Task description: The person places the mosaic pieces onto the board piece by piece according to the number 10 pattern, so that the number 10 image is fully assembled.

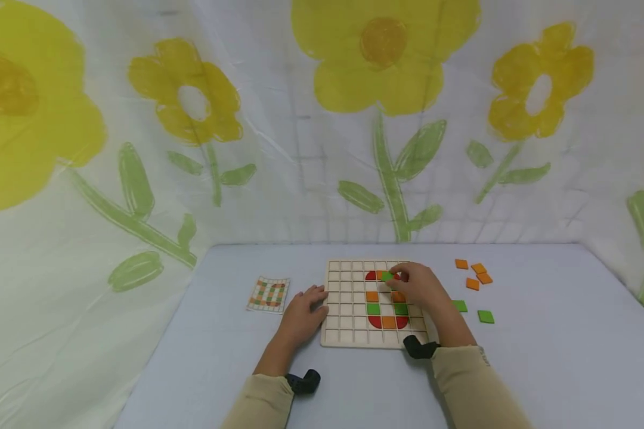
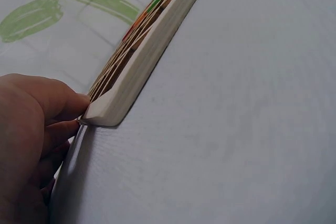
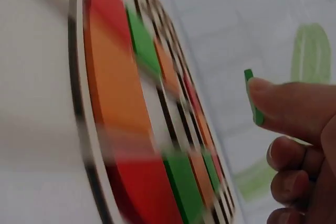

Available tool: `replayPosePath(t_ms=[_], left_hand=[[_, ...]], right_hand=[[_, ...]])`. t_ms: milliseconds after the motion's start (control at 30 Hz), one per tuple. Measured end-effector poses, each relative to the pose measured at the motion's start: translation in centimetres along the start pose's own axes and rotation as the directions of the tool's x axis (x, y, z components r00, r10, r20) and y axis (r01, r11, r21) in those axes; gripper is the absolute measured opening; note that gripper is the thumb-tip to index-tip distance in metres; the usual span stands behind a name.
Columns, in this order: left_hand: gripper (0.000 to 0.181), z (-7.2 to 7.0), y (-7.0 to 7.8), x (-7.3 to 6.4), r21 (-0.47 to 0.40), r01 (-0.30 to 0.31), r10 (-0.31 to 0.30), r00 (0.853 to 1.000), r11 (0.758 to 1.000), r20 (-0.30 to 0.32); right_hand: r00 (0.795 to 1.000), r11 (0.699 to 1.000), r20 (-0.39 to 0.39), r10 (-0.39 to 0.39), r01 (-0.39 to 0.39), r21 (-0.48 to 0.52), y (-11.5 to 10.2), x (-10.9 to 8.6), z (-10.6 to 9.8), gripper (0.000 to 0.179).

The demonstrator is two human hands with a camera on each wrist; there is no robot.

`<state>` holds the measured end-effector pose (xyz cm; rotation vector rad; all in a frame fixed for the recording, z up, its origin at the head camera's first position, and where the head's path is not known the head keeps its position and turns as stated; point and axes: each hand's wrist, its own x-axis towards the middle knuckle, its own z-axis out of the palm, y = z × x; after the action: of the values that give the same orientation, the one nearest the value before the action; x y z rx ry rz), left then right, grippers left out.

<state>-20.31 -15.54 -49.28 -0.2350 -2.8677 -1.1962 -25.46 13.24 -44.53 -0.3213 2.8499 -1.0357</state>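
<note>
My right hand (image 1: 420, 286) pinches a small green square tile (image 3: 258, 117) between thumb and finger, held clear of the board. Beneath it lies a pale wooden grid board (image 1: 346, 322), its right half bearing a ring of red rounded corner tiles, orange tiles (image 1: 389, 322) and green tiles (image 1: 373, 309). The right hand hides part of that ring's right side. At the board's left edge my left hand (image 1: 302, 316) rests with loosely stretched fingers. Its thumb and fingertips touch the board's edge in the left wrist view; the other fingers are partly hidden there.
A pattern card (image 1: 269, 294) lies left of the board, showing a coloured grid. Several loose orange tiles (image 1: 472, 284) and two green tiles (image 1: 485, 316) lie on the pale table (image 1: 542, 357) to the right. A flower-printed curtain (image 1: 300, 179) hangs behind the table.
</note>
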Motion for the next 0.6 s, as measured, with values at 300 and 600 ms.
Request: replayPosePath(t_ms=[300, 600], left_hand=[[0.039, 0.1, 0.4, 0.2, 0.002, 0.005, -0.005, 1.000, 1.000, 0.013], [0.039, -0.3, 0.6, 0.2, -0.003, 0.020, -0.020, 1.000, 1.000, 0.002]], right_hand=[[0.997, 0.998, 0.029, 0.069, -0.069, -0.012, -2.5, 0.5, 1.7, 0.040], [0.997, 0.996, 0.050, 0.061, -0.057, -0.065, -2.4, 0.9, 2.2, 0.041]])
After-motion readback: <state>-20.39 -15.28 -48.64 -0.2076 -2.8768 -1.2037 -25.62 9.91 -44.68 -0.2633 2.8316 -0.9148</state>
